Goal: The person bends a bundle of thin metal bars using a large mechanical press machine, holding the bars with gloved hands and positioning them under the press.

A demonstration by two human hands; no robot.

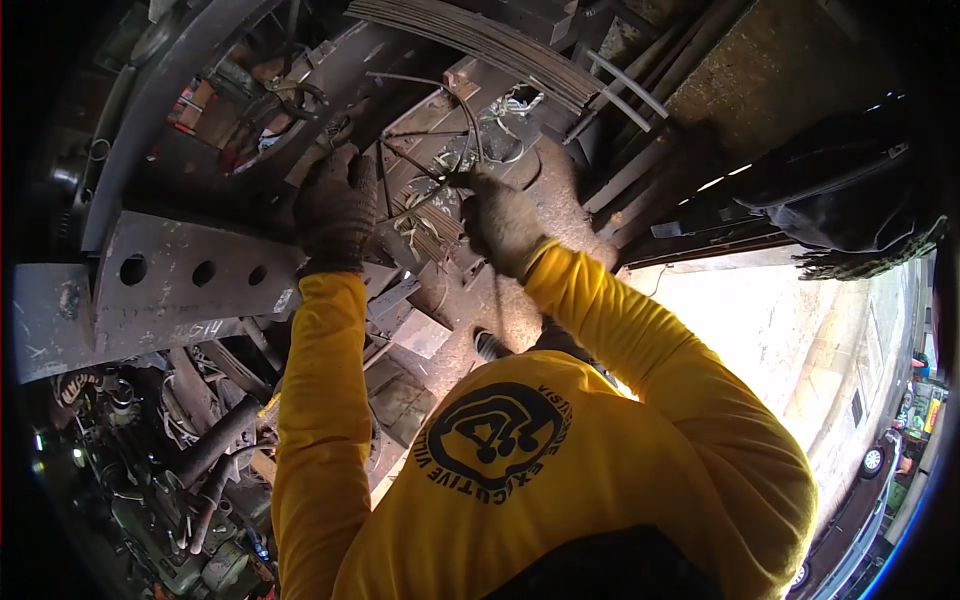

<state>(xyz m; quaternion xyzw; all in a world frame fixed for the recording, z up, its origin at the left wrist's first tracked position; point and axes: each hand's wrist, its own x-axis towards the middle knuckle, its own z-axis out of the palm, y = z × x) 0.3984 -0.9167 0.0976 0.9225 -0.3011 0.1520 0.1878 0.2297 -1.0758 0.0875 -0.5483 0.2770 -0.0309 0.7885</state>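
A thin, dark, curved metal-rod frame with straight spokes [412,161] lies between a person's two hands, above a cluttered brown floor [560,190]. The gloved right hand [505,222], below and right of the frame, is nearer its spoke junction; its fingers are curled and appear to grip the rods there. The gloved left hand [337,208] is just left of the frame, beside one spoke; whether it is closed on anything cannot be told. The frame's long axis slants from upper left down toward the right hand. Left of the frame, below the left hand, stands a grey steel plate with three round holes [195,300].
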